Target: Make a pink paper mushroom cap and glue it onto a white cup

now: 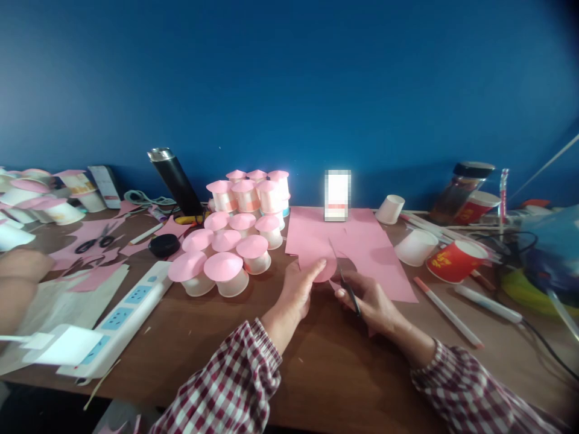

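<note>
My left hand [296, 290] pinches a small piece of pink paper [316, 262], thumb on top, above the table's middle. A rounded outline shows along its right side. In my right hand [368, 300] is a pair of scissors [347, 286] with dark handles, the blades pointing up and away beside the paper's right edge. Under the blades hangs a bit of pink paper, partly hidden by my fingers. Behind both hands lie large pink sheets [375, 259]. To the left stand several paper cups with pink cone tops [224, 265], some of them stacked.
A white power strip [122, 319] with a plugged-in charger lies left. Behind are a black flask [174, 181] and a glowing phone [337, 196]. Right are a red cup [456, 260], white cups [416, 247], a marker [447, 312] and a corded white tool [488, 303]. Another person's blurred hand [22, 274] is far left.
</note>
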### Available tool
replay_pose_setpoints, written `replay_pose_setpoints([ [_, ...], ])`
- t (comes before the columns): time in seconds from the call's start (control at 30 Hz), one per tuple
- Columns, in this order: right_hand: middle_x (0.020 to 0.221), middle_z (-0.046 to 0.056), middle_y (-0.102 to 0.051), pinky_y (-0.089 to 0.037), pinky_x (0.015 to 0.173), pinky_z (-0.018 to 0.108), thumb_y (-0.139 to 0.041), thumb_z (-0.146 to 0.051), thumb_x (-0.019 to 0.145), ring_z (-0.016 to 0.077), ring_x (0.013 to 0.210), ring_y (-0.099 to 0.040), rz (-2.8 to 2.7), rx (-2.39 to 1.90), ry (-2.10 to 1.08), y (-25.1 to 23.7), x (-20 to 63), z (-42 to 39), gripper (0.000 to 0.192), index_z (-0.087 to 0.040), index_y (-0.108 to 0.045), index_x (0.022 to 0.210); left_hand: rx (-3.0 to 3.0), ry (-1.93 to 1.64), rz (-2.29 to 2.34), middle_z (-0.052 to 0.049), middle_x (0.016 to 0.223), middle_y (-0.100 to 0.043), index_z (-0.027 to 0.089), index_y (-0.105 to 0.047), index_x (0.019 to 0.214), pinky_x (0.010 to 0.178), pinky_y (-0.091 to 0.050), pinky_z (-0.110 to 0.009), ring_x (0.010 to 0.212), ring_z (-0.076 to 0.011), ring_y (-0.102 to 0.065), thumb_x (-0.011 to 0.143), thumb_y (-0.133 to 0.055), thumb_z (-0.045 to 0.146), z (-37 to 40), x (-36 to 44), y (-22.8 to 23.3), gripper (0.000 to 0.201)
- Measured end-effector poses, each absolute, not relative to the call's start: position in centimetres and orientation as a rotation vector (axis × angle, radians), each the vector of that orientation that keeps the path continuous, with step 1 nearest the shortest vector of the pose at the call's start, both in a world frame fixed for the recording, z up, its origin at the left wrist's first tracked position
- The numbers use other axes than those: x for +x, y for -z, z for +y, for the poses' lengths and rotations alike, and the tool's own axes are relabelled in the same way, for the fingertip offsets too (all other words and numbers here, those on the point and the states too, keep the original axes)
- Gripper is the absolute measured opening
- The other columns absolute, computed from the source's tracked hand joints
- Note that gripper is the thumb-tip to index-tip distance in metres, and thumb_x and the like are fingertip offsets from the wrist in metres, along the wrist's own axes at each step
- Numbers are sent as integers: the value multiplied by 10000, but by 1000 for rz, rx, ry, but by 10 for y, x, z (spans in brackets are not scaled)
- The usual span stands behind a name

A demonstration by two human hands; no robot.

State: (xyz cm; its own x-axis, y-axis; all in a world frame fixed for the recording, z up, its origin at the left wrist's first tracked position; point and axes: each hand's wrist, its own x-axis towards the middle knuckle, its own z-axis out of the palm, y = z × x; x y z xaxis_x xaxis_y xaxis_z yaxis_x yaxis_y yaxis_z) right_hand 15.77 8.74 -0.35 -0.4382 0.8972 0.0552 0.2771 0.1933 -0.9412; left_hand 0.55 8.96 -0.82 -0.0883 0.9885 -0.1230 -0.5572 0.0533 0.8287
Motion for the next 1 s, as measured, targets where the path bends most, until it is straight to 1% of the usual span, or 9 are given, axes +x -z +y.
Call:
replay_pose_setpoints([
  [0.13, 674, 25, -573, -451, 495, 238, -614, -485, 768, 124, 559, -528, -1827, -1118, -1263, 4, 159, 88, 500, -87, -590, 1070, 659, -1431, 883, -133, 846, -704, 84, -661, 896, 727, -512, -369, 763, -235, -661, 632, -751, 341, 89, 5, 9, 379],
  [0.23, 656, 17, -566, -445, 484, 235, -615, -489, 766, 122, 551, -524, -1824, -1131, -1255, 4, 160, 88, 499, -89, -593, 1064, 662, -1434, 885, -125, 853, -704, 91, -660, 905, 752, -507, -365, 758, -222, -661, 640, -748, 335, 90, 5, 10, 371],
  [0.37, 593, -6, -530, -423, 461, 228, -611, -508, 762, 113, 517, -496, -1812, -1131, -1277, 4, 160, 87, 522, -82, -595, 1063, 676, -1426, 884, -116, 838, -703, 94, -662, 900, 756, -503, -364, 752, -216, -661, 647, -745, 329, 90, 4, 9, 354],
  [0.6, 603, -7, -526, -426, 471, 235, -611, -493, 771, 110, 518, -488, -1798, -1132, -1286, 7, 159, 88, 503, -84, -584, 1064, 667, -1424, 889, -97, 821, -706, 114, -664, 896, 771, -493, -363, 744, -206, -661, 646, -747, 330, 90, 5, 10, 341],
  [0.83, 584, -9, -522, -431, 453, 226, -613, -505, 762, 107, 507, -485, -1811, -1130, -1250, 5, 159, 88, 494, -93, -615, 1035, 652, -1418, 888, -91, 803, -710, 113, -680, 857, 755, -491, -346, 722, -194, -656, 625, -758, 337, 90, 4, 8, 332],
  [1.0, 573, -17, -511, -416, 448, 225, -618, -511, 753, 104, 497, -475, -1800, -1146, -1259, 7, 160, 88, 510, -83, -605, 1031, 637, -1422, 908, -94, 795, -705, 100, -678, 850, 732, -492, -323, 715, -182, -647, 622, -763, 328, 91, 4, 10, 334],
])
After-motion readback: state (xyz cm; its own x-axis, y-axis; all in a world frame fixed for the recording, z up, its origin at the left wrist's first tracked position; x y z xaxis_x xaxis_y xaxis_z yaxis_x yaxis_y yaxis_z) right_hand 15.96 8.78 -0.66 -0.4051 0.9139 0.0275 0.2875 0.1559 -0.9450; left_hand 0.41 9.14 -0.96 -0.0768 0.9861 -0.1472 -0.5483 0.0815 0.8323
